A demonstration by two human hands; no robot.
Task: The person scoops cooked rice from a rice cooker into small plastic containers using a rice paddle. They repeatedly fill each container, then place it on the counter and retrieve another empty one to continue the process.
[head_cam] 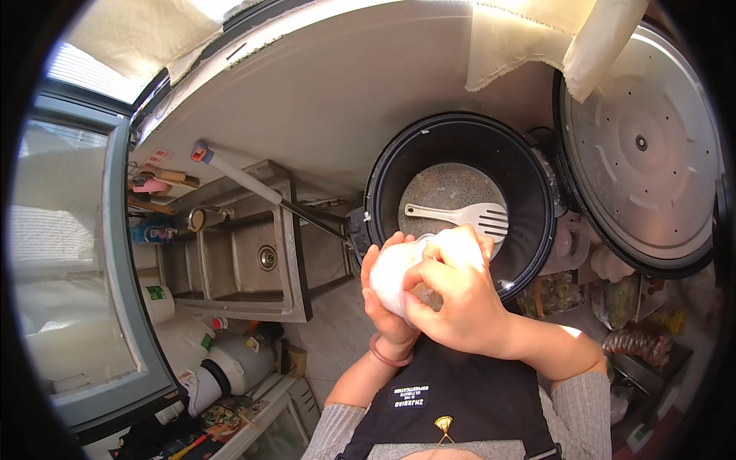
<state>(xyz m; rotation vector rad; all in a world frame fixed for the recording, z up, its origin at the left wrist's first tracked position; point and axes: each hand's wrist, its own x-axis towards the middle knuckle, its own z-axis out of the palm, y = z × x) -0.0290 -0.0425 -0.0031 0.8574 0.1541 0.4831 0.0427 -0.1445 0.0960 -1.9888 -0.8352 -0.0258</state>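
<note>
My left hand [386, 313] cups a white rounded object [388, 282] with a rim, held above the near edge of a big black cooking pot [379, 190]. What the object is exactly is hard to tell. The thumb and fingers of my right hand [460, 287] pinch at its rim and cover much of it. Inside the pot, a white slotted spatula [437, 214] lies on a perforated metal plate [437, 178]. My right hand hides part of its slotted end.
To the right stands the pot's raised round metal lid [621, 172]. A stainless steel sink [241, 253] is on the left, with a long-handled tool [247, 178] leaning across its corner. White plastic jugs [244, 359] stand below it. Bagged food [615, 299] lies at right.
</note>
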